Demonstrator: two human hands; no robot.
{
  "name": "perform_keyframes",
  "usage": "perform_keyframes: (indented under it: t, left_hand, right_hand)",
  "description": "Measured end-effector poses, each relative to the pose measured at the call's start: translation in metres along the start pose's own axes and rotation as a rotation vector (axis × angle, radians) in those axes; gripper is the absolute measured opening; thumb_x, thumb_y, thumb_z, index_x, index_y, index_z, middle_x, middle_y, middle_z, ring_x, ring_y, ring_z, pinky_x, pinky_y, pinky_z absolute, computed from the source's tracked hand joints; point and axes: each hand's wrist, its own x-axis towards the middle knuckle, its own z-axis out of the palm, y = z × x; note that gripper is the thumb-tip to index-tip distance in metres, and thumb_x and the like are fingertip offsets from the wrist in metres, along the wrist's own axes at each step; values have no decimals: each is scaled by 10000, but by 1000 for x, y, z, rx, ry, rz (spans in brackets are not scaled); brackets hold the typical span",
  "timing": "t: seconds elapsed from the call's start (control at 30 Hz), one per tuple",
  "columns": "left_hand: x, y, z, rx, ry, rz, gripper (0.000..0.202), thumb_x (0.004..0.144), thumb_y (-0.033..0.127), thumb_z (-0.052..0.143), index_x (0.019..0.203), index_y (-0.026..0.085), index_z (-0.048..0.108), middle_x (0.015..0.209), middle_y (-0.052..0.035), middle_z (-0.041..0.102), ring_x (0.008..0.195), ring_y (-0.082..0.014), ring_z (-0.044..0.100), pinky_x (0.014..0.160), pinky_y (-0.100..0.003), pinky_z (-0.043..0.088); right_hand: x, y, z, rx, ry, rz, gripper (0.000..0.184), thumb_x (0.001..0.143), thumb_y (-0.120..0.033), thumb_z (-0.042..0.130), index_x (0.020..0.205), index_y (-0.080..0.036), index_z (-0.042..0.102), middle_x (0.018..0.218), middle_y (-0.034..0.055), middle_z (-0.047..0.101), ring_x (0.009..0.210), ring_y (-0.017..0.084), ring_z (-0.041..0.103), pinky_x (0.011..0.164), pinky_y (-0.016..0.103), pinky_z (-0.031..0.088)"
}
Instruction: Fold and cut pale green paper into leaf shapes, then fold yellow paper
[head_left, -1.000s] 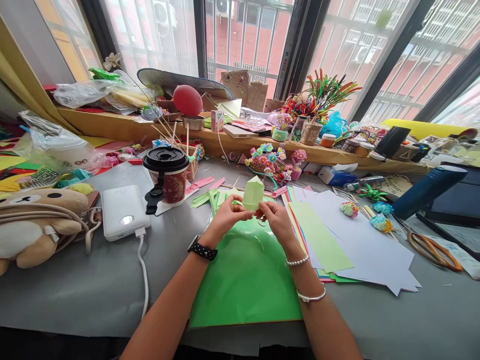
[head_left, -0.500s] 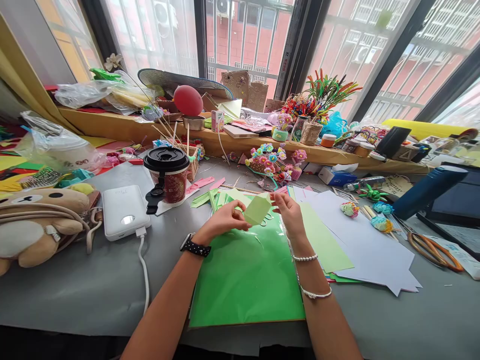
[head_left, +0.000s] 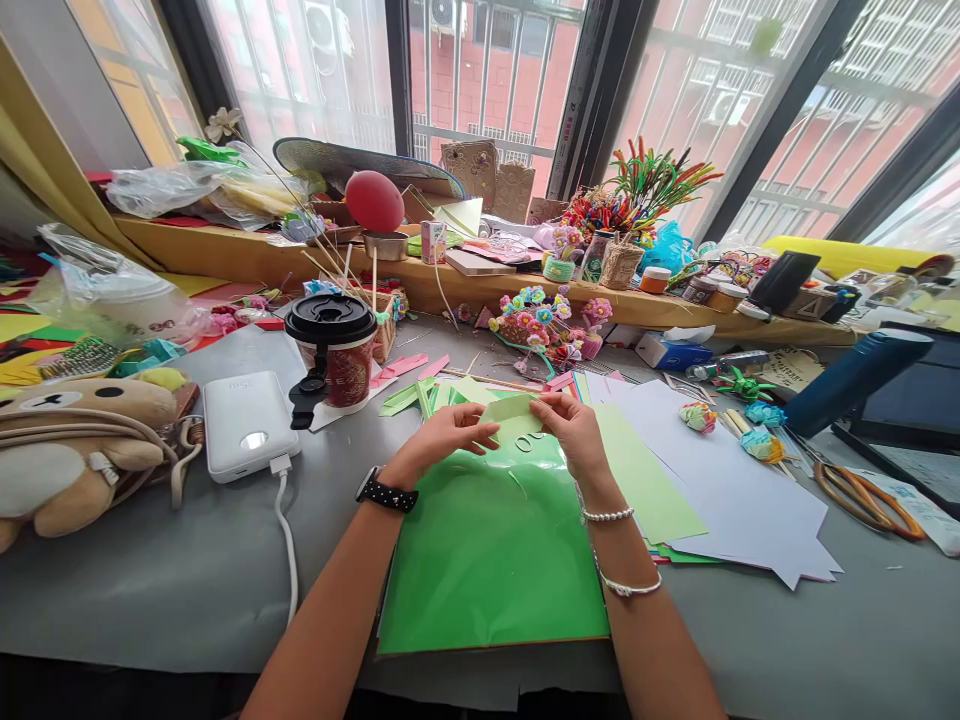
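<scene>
1. The only printing close by is a faint grey mark on the top of the white power bank [head_left: 249, 420]. From where I stand it is too small and pale to read.
2. The paper cup [head_left: 335, 350] with the black lid has a red pattern on its side, but no word of it can be made out. The same is true of the little pink-printed carton [head_left: 433, 240] on the window ledge.
3. A tan card [head_left: 791, 370] at the far right has dark handwriting on it, too small to read.
4. The folded paper [head_left: 516, 415] is pale green. It is held just above the far edge of the glossy green sheet [head_left: 495, 560], in the middle of the grey table [head_left: 187, 580].
5. Its long axis runs left to right, from one hand to the other. It lies nearly flat, with its broad face turned up.
6. The left hand [head_left: 450, 435] pinches the left end of the folded paper between thumb and fingers, closed tight on it. A black watch [head_left: 386, 492] sits on that wrist.
7. The right hand [head_left: 576, 432] nips the right end in the same way, fingertips closed on the paper's upper edge. Two bracelets [head_left: 609, 515] are on that wrist.
8. A fan of white and coloured sheets [head_left: 720, 490] lies just right of the green sheet.
9. Orange-handled scissors [head_left: 862, 500] lie further right, well apart from the hands.
10. A plush bear [head_left: 67, 440] slumps at the left edge of the table. A white cable [head_left: 289, 560] runs from the power bank towards the near side.
</scene>
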Motion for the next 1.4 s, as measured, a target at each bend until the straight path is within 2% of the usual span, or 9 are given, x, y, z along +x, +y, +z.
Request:
perform_keyframes:
  t: [0.2,0.3,0.4,0.47,0.6,0.8,0.97,1.17,1.4]
  left_hand:
    - [2,0,-1,-41,150,39,293,602,391,661,763,147,650,671,-34,637,591,-148,600,589,-265,470]
    - [1,2,-1,-28,131,63,295,617,392,649,777,144,655,671,-39,639,579,-153,603,565,-261,466]
    - [-1,4,0,-28,114,121,338,647,360,633,923,164,631,720,-28,641,565,-133,598,558,-246,467]
    - [-2,5,1,-32,115,151,383,665,339,618,1012,177,596,735,-18,638,549,-117,589,567,-244,473]
    - [-3,5,1,-31,105,184,391,687,324,592,1040,158,580,780,-26,637,563,-99,572,586,-239,487]
    - [-4,6,1,-36,100,200,368,696,306,577,1034,159,598,917,-46,627,566,-88,569,590,-235,499]
    - [-4,5,0,-80,86,228,308,699,283,572,983,177,630,1001,-46,600,628,-104,584,606,-241,508]
    - [-4,3,-1,-68,62,228,263,707,279,566,925,157,650,883,-42,622,646,-113,586,639,-240,498]
    - [-2,5,1,-56,117,200,339,703,414,562,881,139,647,843,-52,619,622,-117,578,604,-245,493]
  right_hand:
    - [-2,-5,1,8,-105,20,266,598,-391,654,686,-147,598,627,-5,579,578,105,536,519,234,484]
    - [-3,-7,2,3,-148,-7,262,621,-373,638,758,-150,624,715,17,615,609,110,542,510,230,492]
    - [-5,-9,4,15,-175,-25,293,640,-355,621,854,-156,631,850,47,635,642,120,546,496,234,498]
    - [-7,-11,5,24,-175,-29,301,645,-353,614,872,-156,634,899,57,634,641,120,545,486,234,500]
    - [-8,-13,5,34,-202,-33,307,650,-351,609,891,-163,642,956,60,625,649,118,545,485,230,502]
    - [-7,-12,4,68,-203,-44,259,642,-320,623,861,-187,656,881,39,638,625,109,534,487,227,497]
    - [-8,-12,3,117,-229,-23,212,665,-300,609,845,-201,660,910,30,617,666,107,537,513,213,495]
    - [-7,-9,3,132,-213,-38,127,674,-274,598,751,-190,653,744,3,600,613,91,529,509,200,494]
    - [-6,-8,4,77,-222,-129,131,697,-276,574,757,-187,648,734,2,601,604,98,542,524,229,518]
